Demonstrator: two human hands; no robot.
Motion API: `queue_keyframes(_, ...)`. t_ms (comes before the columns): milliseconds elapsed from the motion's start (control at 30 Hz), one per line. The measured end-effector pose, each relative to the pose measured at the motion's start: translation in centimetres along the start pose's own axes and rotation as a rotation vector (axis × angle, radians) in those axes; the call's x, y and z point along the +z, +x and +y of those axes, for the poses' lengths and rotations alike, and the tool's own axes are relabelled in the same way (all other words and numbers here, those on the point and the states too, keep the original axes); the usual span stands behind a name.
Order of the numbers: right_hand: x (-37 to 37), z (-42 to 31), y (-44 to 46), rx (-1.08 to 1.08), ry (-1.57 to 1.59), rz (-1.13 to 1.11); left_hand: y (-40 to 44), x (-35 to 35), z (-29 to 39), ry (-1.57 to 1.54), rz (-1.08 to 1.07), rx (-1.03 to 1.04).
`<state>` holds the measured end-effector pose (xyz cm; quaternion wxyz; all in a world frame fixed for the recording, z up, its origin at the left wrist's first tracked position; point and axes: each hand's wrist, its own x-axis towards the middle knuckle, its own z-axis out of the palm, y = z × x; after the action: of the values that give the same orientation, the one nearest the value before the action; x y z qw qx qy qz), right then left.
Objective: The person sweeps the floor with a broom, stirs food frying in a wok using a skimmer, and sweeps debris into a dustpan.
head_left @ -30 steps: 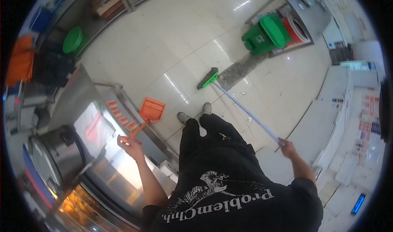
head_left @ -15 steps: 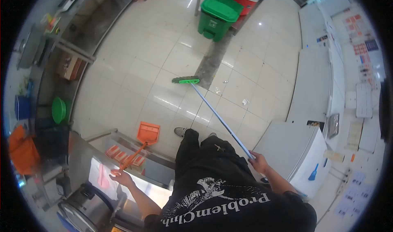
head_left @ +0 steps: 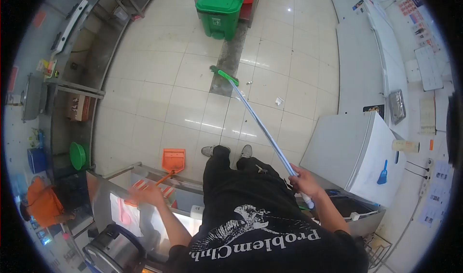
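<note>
Right hand (head_left: 305, 182) encircles broom handle (head_left: 264, 130); left hand (head_left: 146, 194) (blurred, grip unclear) adjoins dustpan (head_left: 173, 160); green bin (head_left: 219, 13) obstructs floor ahead, white cabinet (head_left: 335, 150) alongside.

Your broom head (head_left: 227, 77) has shifted from the edge of the dark floor strip (head_left: 230, 55) to slant across it; the handle (head_left: 263, 128) now juts past your right hand (head_left: 307, 182). Your left hand (head_left: 147, 194) has blurred, its hold on the dustpan (head_left: 173, 160) unclear.

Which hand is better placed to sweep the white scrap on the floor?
Probably the right hand: it grips the broom, and the white scrap lies nearer that side. The left hand is over by the orange dustpan.
</note>
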<state>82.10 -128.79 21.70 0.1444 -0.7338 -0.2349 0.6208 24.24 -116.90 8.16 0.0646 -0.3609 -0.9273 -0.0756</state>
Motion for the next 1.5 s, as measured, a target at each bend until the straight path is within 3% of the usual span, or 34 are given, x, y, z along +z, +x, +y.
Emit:
queue_keyframes(67,-1.5,0.2,-2.2,0.150,0.673,-0.158,-3.3,2.4,3.4,-0.322,-0.025,0.328)
queue_keyframes(100,-2.4,0.5,-3.3,0.143,0.677,-0.158,-5.6,3.4,6.5,-0.429,-0.034,0.485)
queue_keyframes(167,-3.9,1.0,-5.4,0.156,1.009,-0.262,-10.3,0.2,15.1,-0.613,-0.458,0.744)
queue_keyframes(267,-4.6,2.2,-8.8,0.126,1.110,-0.227,-20.4,-2.4,24.8,-0.832,-0.775,1.255)
queue_keyframes(300,-4.5,2.8,-9.7,0.127,1.113,-0.229,-23.6,-3.8,27.6,-0.752,-0.860,1.466)
queue_keyframes(333,-4.4,3.4,-10.6,0.113,1.172,-0.226,-26.9,-4.0,29.4,-0.821,-0.879,1.653)
queue_keyframes(433,-3.2,3.2,-13.7,0.135,1.309,-0.159,-35.7,-5.3,32.6,-0.935,-1.057,1.996)
queue_keyframes(533,-2.3,4.8,-15.8,0.128,1.420,-0.099,-43.3,-3.8,32.3,-1.155,-1.140,2.040)
queue_keyframes(600,-1.4,3.7,-18.0,-0.056,1.354,0.103,-47.3,-2.6,31.4,-0.915,-1.516,2.029)
queue_keyframes(633,-1.6,4.9,-18.7,-0.209,1.374,0.005,-48.5,-3.0,31.1,-0.914,-1.535,2.026)
queue_keyframes(667,-1.4,5.7,-19.2,-0.197,1.382,0.017,-49.6,-3.3,30.7,-1.090,-1.527,2.001)
queue_keyframes(733,0.2,1.7,-20.9,-0.297,0.967,0.592,-51.4,-3.0,29.8,-1.258,-1.554,1.961)
queue_keyframes(800,0.4,0.5,-21.2,-0.290,0.732,0.875,-53.2,-1.7,28.9,-1.243,-1.776,1.943)
queue_keyframes(867,-0.4,0.7,-20.7,-0.765,0.351,0.587,-54.2,-1.3,28.9,-1.264,-1.873,1.883)
queue_keyframes(933,2.3,-0.1,-17.1,-0.460,0.255,0.911,-55.2,0.4,29.5,-1.282,-1.941,1.831)
queue_keyframes(1000,3.0,0.7,-12.1,-0.629,0.203,1.114,-56.8,4.5,29.0,-1.384,-2.083,1.901)
queue_keyframes(1067,4.3,1.0,-7.7,-0.569,0.329,1.146,-56.8,8.8,28.5,-1.373,-2.149,1.868)
queue_keyframes(1100,4.3,1.2,-5.8,-0.547,0.453,1.177,-56.6,11.4,28.7,-1.372,-2.168,1.866)
queue_keyframes(1167,3.7,1.6,-3.6,-0.624,0.562,1.203,-55.9,16.9,28.1,-1.157,-1.924,2.108)
queue_keyframes(1200,3.5,1.5,-2.8,-0.716,0.671,1.220,-54.5,17.2,28.7,-1.145,-1.949,2.109)
queue_keyframes(1267,3.2,-1.1,-2.2,-0.683,0.664,1.193,-51.2,16.1,30.6,-0.807,-1.830,2.166)
queue_keyframes(1400,2.7,-4.3,-1.2,-0.781,0.617,1.168,-48.2,15.5,33.2,-0.916,-1.881,2.117)
queue_keyframes(1500,2.1,-4.4,-1.2,-0.753,0.700,1.157,-45.7,14.4,35.6,-0.770,-1.788,2.123)
